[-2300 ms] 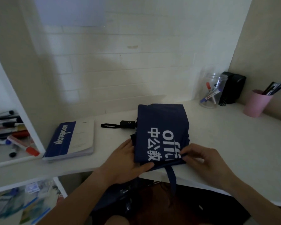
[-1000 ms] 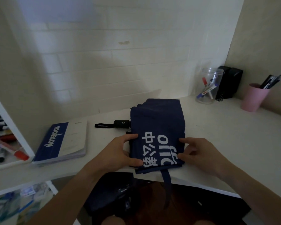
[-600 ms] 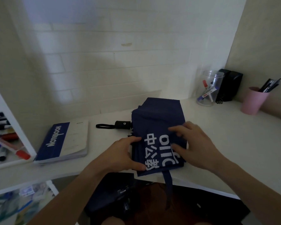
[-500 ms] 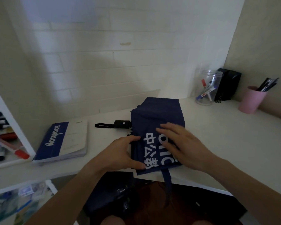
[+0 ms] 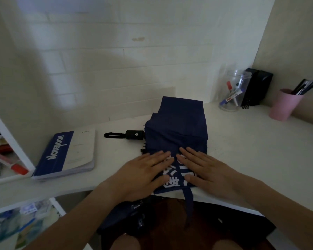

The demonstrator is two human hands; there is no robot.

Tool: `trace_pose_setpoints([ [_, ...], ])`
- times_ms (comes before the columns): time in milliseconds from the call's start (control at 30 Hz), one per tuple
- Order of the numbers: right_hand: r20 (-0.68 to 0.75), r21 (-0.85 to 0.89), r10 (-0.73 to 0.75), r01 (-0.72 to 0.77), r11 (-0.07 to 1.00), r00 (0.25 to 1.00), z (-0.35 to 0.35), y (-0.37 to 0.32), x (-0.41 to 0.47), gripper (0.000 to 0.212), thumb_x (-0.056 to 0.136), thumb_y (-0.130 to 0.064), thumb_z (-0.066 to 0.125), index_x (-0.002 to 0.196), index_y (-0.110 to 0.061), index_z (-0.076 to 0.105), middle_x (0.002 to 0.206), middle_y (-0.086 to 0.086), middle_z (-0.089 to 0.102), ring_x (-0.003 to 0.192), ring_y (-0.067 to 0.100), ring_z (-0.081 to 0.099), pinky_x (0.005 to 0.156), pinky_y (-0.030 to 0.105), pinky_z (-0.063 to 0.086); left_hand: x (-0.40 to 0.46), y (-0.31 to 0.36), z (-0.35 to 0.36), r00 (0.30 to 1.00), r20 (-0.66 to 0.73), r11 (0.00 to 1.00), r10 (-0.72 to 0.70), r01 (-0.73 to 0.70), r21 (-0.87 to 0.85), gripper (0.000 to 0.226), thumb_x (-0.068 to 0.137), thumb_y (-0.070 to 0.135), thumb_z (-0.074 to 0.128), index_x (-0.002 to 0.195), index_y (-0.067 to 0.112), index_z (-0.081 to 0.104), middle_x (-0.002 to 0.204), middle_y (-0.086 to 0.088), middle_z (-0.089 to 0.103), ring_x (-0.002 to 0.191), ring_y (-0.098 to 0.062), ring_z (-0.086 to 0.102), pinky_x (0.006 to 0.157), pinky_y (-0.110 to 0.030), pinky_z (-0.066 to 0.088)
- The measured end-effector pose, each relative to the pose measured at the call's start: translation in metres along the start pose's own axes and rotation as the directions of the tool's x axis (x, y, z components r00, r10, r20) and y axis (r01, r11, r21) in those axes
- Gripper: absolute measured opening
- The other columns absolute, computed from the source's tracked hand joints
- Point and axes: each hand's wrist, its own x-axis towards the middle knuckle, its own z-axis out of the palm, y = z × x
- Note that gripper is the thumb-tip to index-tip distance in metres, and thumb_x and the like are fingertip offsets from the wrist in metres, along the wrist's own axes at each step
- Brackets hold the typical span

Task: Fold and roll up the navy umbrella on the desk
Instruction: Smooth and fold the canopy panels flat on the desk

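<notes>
Head view. The navy umbrella [image 5: 177, 134] lies flattened on the white surface [image 5: 251, 150], its canopy folded into a rough rectangle running from the near edge away toward the wall. White printed lettering shows on the near part of the cloth, partly covered by your hands. Its black handle [image 5: 135, 135] sticks out to the left of the cloth, with a black wrist loop [image 5: 113, 135] lying flat beyond it. A navy strap [image 5: 188, 204] hangs off the near edge of the surface.

Your left hand [image 5: 143, 174] lies palm down on the near left part of the canopy, fingers stretched flat and close together, gripping nothing. Your right hand [image 5: 204, 170] lies palm down on the near right part, fingers likewise flat and extended, gripping nothing. The fingertips of the two hands nearly meet at the middle of the cloth.

A blue and white notebook [image 5: 67, 154] lies on the surface to the left, well apart from the umbrella. At the far right stand a clear jar [image 5: 233, 92] with markers, a black box [image 5: 257, 89] just beside it, and a pink cup [image 5: 284, 104] with pens. Markers lie on a shelf [image 5: 11, 170] at the far left.
</notes>
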Motion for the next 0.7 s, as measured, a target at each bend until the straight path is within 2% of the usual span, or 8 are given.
trace_pose_setpoints([
  [67,-0.007,0.072,-0.019,0.02,0.997,1.0,-0.006,0.001,-0.005,0.068,0.097,-0.069,0.026,0.155,-0.05,-0.004,0.165,-0.027,-0.012,0.149,-0.01,-0.016,0.123,0.021,-0.006,-0.007,-0.008,0.011,0.999,0.025,1.0,-0.025,0.025,-0.01,0.058,0.106,0.06,0.016,0.159,0.044,-0.003,0.168,0.02,-0.01,0.152,0.004,-0.014,0.128,-0.033,0.001],
  [133,-0.147,0.262,0.092,-0.051,0.964,0.985,-0.022,0.004,-0.007,0.064,0.091,-0.065,0.053,0.15,-0.047,0.037,0.16,-0.022,0.033,0.146,-0.003,0.029,0.123,0.026,0.024,-0.01,-0.008,0.013,1.0,0.018,1.0,-0.015,0.015,0.015,0.056,0.105,0.06,0.013,0.158,0.048,-0.004,0.168,0.021,-0.013,0.152,0.004,-0.018,0.127,-0.029,-0.006],
  [200,-0.468,0.505,0.343,-0.072,0.86,0.814,-0.045,0.011,0.002,0.043,0.084,-0.051,0.072,0.124,-0.035,0.068,0.122,-0.013,0.069,0.108,0.003,0.063,0.098,0.028,0.05,-0.009,-0.005,0.013,1.0,-0.002,1.0,-0.02,0.02,0.02,0.055,0.106,0.06,0.013,0.157,0.05,-0.002,0.168,0.021,-0.013,0.152,0.004,-0.018,0.124,-0.026,-0.01],
  [267,-0.469,0.742,0.65,-0.132,0.657,0.598,-0.074,0.024,0.023,0.039,0.083,-0.05,0.074,0.112,-0.024,0.073,0.106,-0.008,0.072,0.092,0.009,0.065,0.085,0.028,0.049,-0.009,-0.004,0.012,1.0,-0.012,1.0,-0.024,0.024,0.016,0.054,0.106,0.06,0.014,0.157,0.051,0.0,0.168,0.021,-0.012,0.152,0.004,-0.017,0.124,-0.026,-0.011],
  [367,-0.086,0.91,0.734,-0.246,0.332,0.674,-0.1,0.043,0.053,0.048,0.082,-0.044,0.079,0.115,-0.01,0.071,0.115,0.004,0.069,0.099,0.02,0.063,0.086,0.034,0.046,-0.01,-0.004,0.012,1.0,-0.011,1.0,-0.025,0.025,-0.003,0.053,0.106,0.06,0.014,0.157,0.052,0.0,0.168,0.022,-0.011,0.152,0.004,-0.016,0.125,-0.027,-0.009],
  [433,0.017,0.945,0.712,-0.244,0.218,0.702,-0.109,0.048,0.066,0.043,0.077,-0.035,0.085,0.107,-0.007,0.073,0.115,0.007,0.071,0.095,0.022,0.063,0.082,0.035,0.047,-0.01,-0.003,0.013,0.999,-0.012,0.999,-0.032,0.031,-0.01,0.053,0.106,0.061,0.014,0.156,0.053,-0.001,0.168,0.023,-0.012,0.151,0.006,-0.017,0.126,-0.027,-0.008],
  [600,0.053,0.958,0.746,-0.244,0.149,0.664,-0.115,0.055,0.083,0.034,0.075,-0.027,0.087,0.099,-0.01,0.071,0.111,0.003,0.072,0.1,0.022,0.063,0.074,0.032,0.044,-0.01,-0.002,0.012,0.999,-0.017,0.998,-0.044,0.043,-0.038,0.054,0.104,0.062,0.014,0.156,0.054,0.001,0.167,0.024,-0.01,0.151,0.006,-0.016,0.126,-0.028,-0.007],
  [700,-0.053,0.977,0.706,-0.109,0.183,0.706,-0.12,0.049,0.074,0.042,0.073,-0.028,0.087,0.109,-0.01,0.074,0.114,0.005,0.076,0.092,0.018,0.063,0.066,0.028,0.04,-0.01,-0.003,0.013,0.999,-0.02,0.998,-0.04,0.039,-0.047,0.054,0.105,0.062,0.015,0.156,0.054,0.002,0.168,0.024,-0.009,0.152,0.006,-0.015,0.126,-0.028,-0.006],
])
